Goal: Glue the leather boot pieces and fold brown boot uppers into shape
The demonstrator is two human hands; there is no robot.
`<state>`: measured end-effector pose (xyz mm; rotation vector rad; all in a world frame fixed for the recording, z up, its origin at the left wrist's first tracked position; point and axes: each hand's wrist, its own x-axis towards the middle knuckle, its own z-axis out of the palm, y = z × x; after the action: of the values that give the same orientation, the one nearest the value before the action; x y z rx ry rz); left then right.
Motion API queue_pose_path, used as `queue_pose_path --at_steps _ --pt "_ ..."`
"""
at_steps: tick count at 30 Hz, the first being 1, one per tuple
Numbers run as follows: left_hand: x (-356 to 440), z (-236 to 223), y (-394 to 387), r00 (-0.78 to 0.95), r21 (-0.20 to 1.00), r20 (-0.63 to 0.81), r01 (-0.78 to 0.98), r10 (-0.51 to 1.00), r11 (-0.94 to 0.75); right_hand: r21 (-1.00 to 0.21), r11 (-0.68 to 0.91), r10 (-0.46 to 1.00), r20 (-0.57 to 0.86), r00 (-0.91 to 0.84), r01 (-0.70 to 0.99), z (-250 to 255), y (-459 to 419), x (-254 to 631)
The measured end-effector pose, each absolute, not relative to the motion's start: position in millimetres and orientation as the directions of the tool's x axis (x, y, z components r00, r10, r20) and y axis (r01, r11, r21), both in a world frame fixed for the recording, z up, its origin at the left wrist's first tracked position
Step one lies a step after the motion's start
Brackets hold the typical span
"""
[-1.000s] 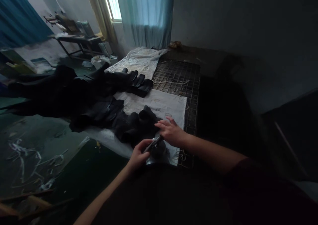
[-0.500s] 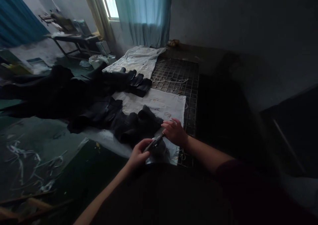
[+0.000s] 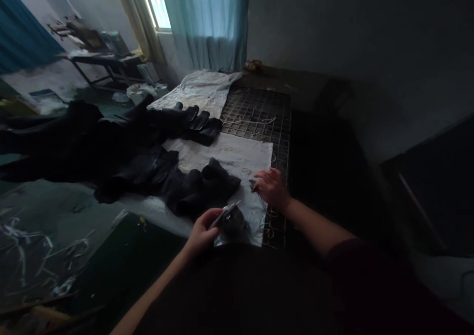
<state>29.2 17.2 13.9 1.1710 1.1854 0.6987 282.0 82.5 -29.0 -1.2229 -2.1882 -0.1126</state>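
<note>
tool [image 3: 226,213] is gripped over the near end of the sheet [image 3: 255,153] by the left hand [image 3: 203,230], thumb and fingers closed round its shaft, its thin tip exposed and pointed obliquely across the sheet. the right hand [image 3: 273,189] is poised over the sheet's right edge, fingers loosely curled; a small piece [image 3: 254,184] appears to be pinched at the fingertips, over the right part of the sheet, though its exact shape cannot be told in this gloom. black goods [image 3: 202,187] are heaped on the left of the sheet, a shiny lump [image 3: 235,224] is seen at its near end, and loose cord [image 3: 270,232] is strewn by its right edge, on the grid [image 3: 279,109].

the piece could be dropped, being small and lightly held; if released past the sheet's edge, it might be lost through the grid. the black goods could be scratched if the tip, possibly sharp, were swung left over the sheet. cord could be snagged by the right hand.
</note>
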Motion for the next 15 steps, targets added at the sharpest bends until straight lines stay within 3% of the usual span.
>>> queue_pose_path --at_steps 4,8,10,15 --pt "25 9 17 0.303 0.948 -0.319 0.08 0.898 0.309 -0.524 0.433 0.886 0.399 -0.238 0.733 -24 70 279" --pt "23 9 13 0.37 0.886 -0.302 -0.232 0.879 0.402 -0.706 0.368 0.928 0.324 -0.185 0.605 -18 59 279" --pt "23 13 12 0.384 0.839 -0.323 -0.307 0.865 0.45 -0.769 0.35 0.936 0.304 -0.175 0.536 -15 55 281" --pt "26 19 17 0.309 0.847 -0.44 -0.171 0.843 0.504 -0.835 0.312 0.95 0.268 -0.161 0.452 -11 47 282"
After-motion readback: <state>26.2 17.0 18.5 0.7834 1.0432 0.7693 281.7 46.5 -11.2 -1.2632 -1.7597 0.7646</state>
